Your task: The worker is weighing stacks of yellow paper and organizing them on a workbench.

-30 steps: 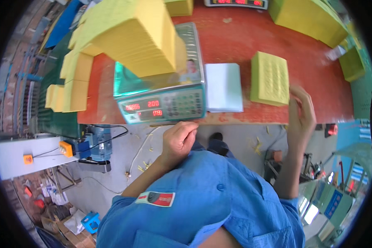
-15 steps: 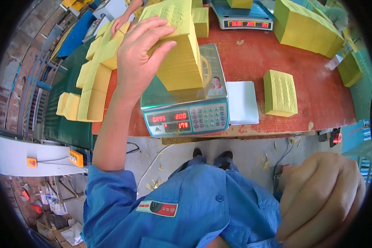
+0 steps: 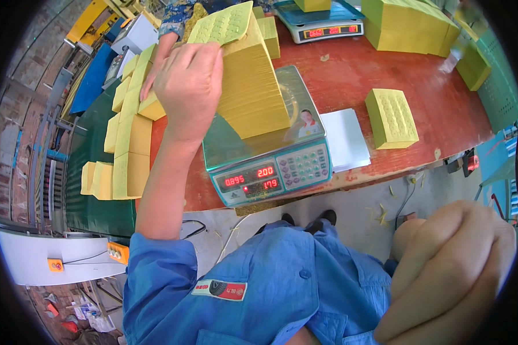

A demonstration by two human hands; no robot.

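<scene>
Red-brown bench top [image 3: 385, 75] runs across the upper part of your view, and the digital scale [image 3: 270, 155] sits at its near edge, straight ahead of you; take the scale as your landmark.

Your left hand [image 3: 190, 86] is now up on the tall stack of yellow paper [image 3: 253, 86] that stands on the scale's pan. A second ago that hand was down by your chest, below the scale's front, and half a second ago it was already on the stack. Now the fingers are curled over the stack's upper left edge, gripping the top sheets, which lift and tilt (the embossed top sheet curls up past your knuckles). The stack leans slightly toward the scale's right.

Your right hand [image 3: 454, 270] has come away from the bench: a second ago it reached up near the small yellow bundle [image 3: 392, 118] to the right of the scale, and now it hangs low and close to the camera, well below and right of the scale, fingers folded into a loose fist, holding nothing that you can see.

Judging by that, the weighing is under way and you are adjusting the stack's sheet count.

Just right of the scale lies a white pad [image 3: 345, 138]. Beyond the scale's left, another person's hand [image 3: 155, 69] rests on a row of yellow bundles [image 3: 126, 144]. A second scale [image 3: 319, 23] stands behind.
</scene>
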